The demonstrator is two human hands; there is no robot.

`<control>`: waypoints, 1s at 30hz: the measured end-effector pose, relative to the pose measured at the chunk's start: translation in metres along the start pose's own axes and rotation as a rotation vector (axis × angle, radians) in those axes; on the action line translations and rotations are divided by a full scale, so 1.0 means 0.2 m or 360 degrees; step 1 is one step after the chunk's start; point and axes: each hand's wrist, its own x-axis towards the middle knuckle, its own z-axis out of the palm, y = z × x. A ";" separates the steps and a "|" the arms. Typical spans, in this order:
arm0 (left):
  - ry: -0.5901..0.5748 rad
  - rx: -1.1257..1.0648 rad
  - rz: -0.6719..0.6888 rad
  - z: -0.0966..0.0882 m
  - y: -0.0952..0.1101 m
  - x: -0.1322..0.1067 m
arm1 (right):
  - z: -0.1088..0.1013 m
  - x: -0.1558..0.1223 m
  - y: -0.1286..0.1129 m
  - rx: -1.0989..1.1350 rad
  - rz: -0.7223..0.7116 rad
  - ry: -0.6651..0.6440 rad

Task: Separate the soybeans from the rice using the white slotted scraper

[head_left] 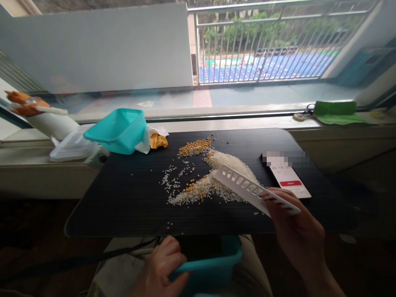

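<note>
My right hand (298, 233) grips a white slotted plastic strip (244, 189) by its near end, fingers wrapped round it. The strip's far end reaches over a heap of white rice (232, 163) on the black table (123, 206). Round yellow beans (194, 146) form a small pile behind the rice, and more lie mixed into a tongue of rice (194, 192) at the front left. Below the table's near edge, my left hand (167, 266) is closed on the rim of a teal plastic bin (213, 266). The bin's inside is dark, so its contents are hidden.
A second teal bin (122, 134) stands at the table's back left, beside crumpled white and orange material (158, 141). On the right lies a phone (286, 175). Behind the table, the windowsill holds a green cloth (335, 112) and a tape roll (299, 117).
</note>
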 end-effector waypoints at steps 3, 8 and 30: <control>0.0010 -0.0025 0.0029 0.01 0.00 0.01 | -0.01 0.00 -0.01 -0.0052 0.0034 -0.0057; 0.0027 -0.0055 0.0069 0.01 -0.01 0.01 | -0.03 -0.02 -0.02 -0.0068 0.0116 -0.0128; 0.0027 -0.0067 -0.0010 -0.01 0.02 0.01 | -0.08 -0.04 -0.05 0.0048 0.0504 0.0045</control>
